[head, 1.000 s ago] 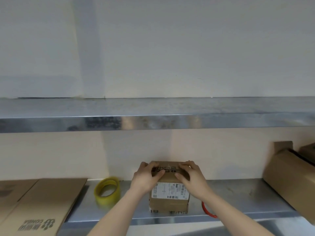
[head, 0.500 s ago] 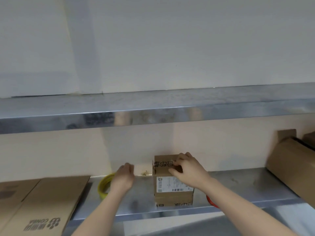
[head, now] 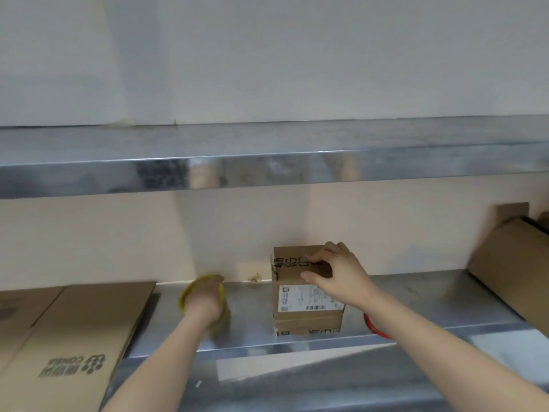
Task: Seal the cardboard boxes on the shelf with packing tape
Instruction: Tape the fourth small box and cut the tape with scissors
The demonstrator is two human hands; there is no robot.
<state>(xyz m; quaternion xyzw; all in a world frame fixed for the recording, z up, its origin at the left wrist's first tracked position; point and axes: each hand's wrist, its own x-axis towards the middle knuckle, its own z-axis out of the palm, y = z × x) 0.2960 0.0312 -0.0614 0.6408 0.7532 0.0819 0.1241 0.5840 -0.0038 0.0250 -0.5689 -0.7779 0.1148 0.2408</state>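
The right hand [head: 338, 278] curls over the top front edge of the small brown cardboard box [head: 297, 319], which stands mid-way along the steel shelf [head: 416, 292], with the thumb pressing its face. Left of the box, the left hand [head: 205, 298] grips the blurred yellow tape roll [head: 184, 296].

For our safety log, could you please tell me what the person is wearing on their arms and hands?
Both forearms are bare to the frame edge: no sleeves or watch in view. The right hand has no glove or visible ring; the left hand is ungloved too, but too blurred to check for rings.
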